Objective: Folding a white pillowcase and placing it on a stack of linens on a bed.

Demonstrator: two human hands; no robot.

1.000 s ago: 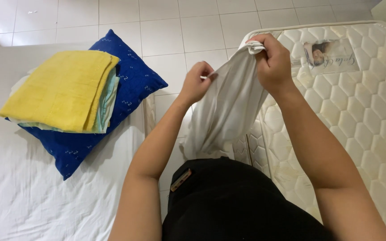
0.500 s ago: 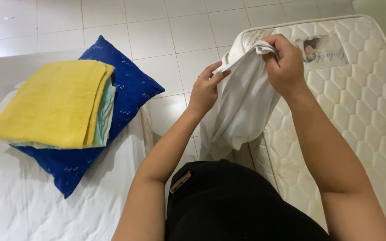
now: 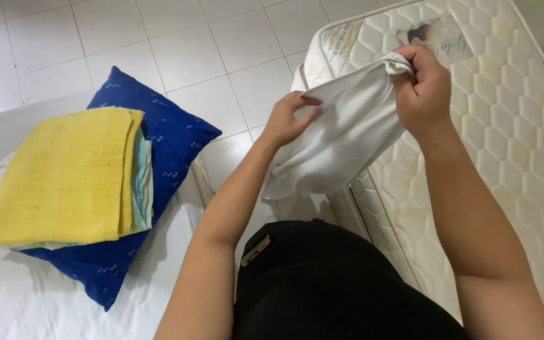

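The person is holding a white cloth [image 3: 347, 135] up in the air with both hands, above the gap between two beds. The right hand [image 3: 426, 88] is gripping the cloth's upper right corner; its fingers [image 3: 413, 60] are curling tightly together over a bunched fold of the fabric, so the corner is sitting inside the closed fist and poking out just above the knuckles. The left hand [image 3: 286, 119] is meeting the cloth lower down, at its left edge. Its fingers [image 3: 306, 101] are lying close together along the top of the edge, while the thumb seems to be going behind or under the fabric; how firmly it is pinching cannot be told, since the cloth is hiding the thumb's tip. Between the two hands the cloth is stretching in a slanted band, higher on the right, and the loose remainder is hanging down below the left hand toward the person's black garment [image 3: 335, 283].

Behind and under the right arm a bare quilted mattress [image 3: 505, 145] is lying, cream with a honeycomb stitch pattern and some yellowish stains. On the person's left, a bed with a white sheet [image 3: 26, 302] is carrying a dark blue pillow [image 3: 165, 145], and a folded yellow towel [image 3: 64, 173] is resting on top of the pillow, with a pale green folded cloth [image 3: 141, 189] showing at its right side. White floor tiles [image 3: 177, 50] are filling the space beyond.
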